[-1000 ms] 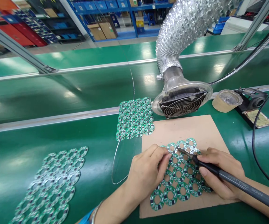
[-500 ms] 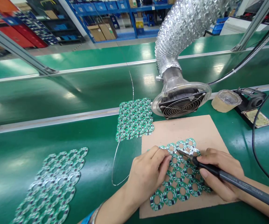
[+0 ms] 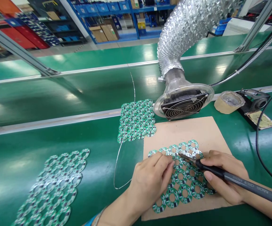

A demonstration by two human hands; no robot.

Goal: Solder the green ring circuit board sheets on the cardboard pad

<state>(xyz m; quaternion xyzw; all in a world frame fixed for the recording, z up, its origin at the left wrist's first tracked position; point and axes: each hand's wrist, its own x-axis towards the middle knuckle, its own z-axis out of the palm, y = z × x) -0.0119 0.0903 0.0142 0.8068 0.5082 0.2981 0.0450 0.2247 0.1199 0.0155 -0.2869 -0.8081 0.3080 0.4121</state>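
A green panel of ring-shaped circuit boards (image 3: 184,188) lies on a brown cardboard sheet (image 3: 192,130). My left hand (image 3: 150,180) rests on the panel's left part with fingers pinched around a thin solder wire (image 3: 121,147), which loops away to the left and far up the bench. My right hand (image 3: 223,175) grips a black soldering iron (image 3: 239,182) like a pen. The iron's tip touches the panel near its upper edge, just right of my left fingertips.
A fume extractor fan (image 3: 184,102) on a silver flexible duct (image 3: 185,28) hangs just behind the cardboard. Two more board panels lie on the green bench: one (image 3: 137,119) behind-left, one (image 3: 53,186) at near left. A tape roll (image 3: 229,102) and iron stand (image 3: 256,100) sit at right.
My left hand has slid slightly down and toward me, uncovering the panel's upper-left rings. The iron tip has shifted a little lower on the panel.
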